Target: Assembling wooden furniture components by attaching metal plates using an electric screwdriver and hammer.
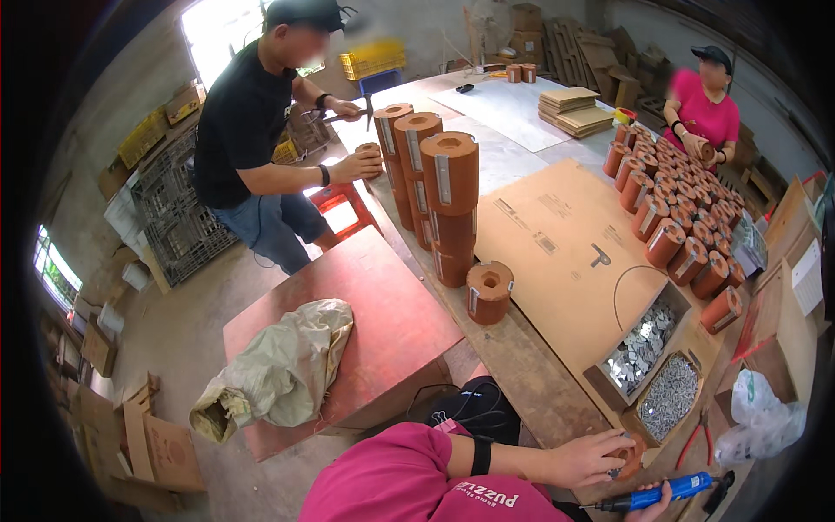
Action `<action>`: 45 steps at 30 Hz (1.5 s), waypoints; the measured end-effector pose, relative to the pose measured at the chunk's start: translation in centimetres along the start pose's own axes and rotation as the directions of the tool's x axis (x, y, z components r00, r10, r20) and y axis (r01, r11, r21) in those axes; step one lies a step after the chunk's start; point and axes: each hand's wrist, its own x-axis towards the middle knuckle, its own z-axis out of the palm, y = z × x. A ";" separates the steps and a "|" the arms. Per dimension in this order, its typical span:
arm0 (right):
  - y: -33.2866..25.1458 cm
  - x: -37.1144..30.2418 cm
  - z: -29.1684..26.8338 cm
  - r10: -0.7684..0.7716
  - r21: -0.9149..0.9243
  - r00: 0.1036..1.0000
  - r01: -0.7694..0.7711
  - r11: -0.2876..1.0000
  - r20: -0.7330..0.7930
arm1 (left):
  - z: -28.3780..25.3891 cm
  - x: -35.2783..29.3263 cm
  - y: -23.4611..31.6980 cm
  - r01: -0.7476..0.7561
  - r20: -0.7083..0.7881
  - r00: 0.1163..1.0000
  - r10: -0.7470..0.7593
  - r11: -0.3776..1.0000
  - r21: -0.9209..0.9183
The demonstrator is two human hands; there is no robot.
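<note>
**Left hand (598, 458) on brown cylinder (628, 459), right hand (654, 506) on blue screwdriver (674, 494)**

Left: fingers curled over the cylinder at the near right edge of the table (532, 365), probably to steady it. Can't tell where the thumb sits. Right: fingers closed round the driver body, hand partly cut off by the lower edge. Bit points left, clear of the cylinder.

Metal plates (645, 348) and screws (668, 396) sit in open boxes (607, 391) just beyond the left hand; looks like placement for short reach. Red pliers (709, 442) and a clear plastic bag (765, 426) lie to the right.

Finished-looking stacks (451, 174) stand upright at the table's left side, flat ends together, likely to save room. More cylinders (665, 239) crowd the far right, where a co-worker (709, 100) holds one. Far left, another co-worker (248, 113) has a hammer (369, 111).

Writing: pale letters on the pink sleeve (391, 470); dark print plus a symbol on the cardboard sheet (557, 252), mostly too small to read. No readable mark on the driver.
</note>
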 end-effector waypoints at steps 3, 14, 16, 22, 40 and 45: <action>0.0 -0.3 0.8 0.004 0.000 1.000 -0.004 1.000 0.019 | -0.3 0.0 0.3 0.007 -0.006 1.000 -0.007 0.999 0.032; -0.2 -0.4 0.8 0.003 0.034 1.000 -0.004 0.999 0.019 | -0.2 0.0 0.2 0.006 -0.013 1.000 -0.006 1.000 0.019; -0.2 -0.6 0.9 -0.007 0.030 1.000 0.007 1.000 -0.008 | -0.1 0.0 0.2 0.001 -0.018 1.000 0.000 1.000 0.021; -0.1 -0.4 0.7 -0.011 0.021 1.000 0.011 1.000 0.006 | -0.1 -0.1 0.2 0.014 -0.012 1.000 -0.014 1.000 0.011; -0.1 -0.8 1.4 -0.012 0.010 0.999 0.012 1.000 -0.040 | -0.3 0.0 0.2 0.001 -0.022 1.000 -0.001 1.000 -0.006; 0.0 -0.7 1.3 -0.011 0.008 0.999 0.011 1.000 -0.031 | -0.4 0.0 0.2 -0.009 -0.031 0.999 0.009 1.000 0.001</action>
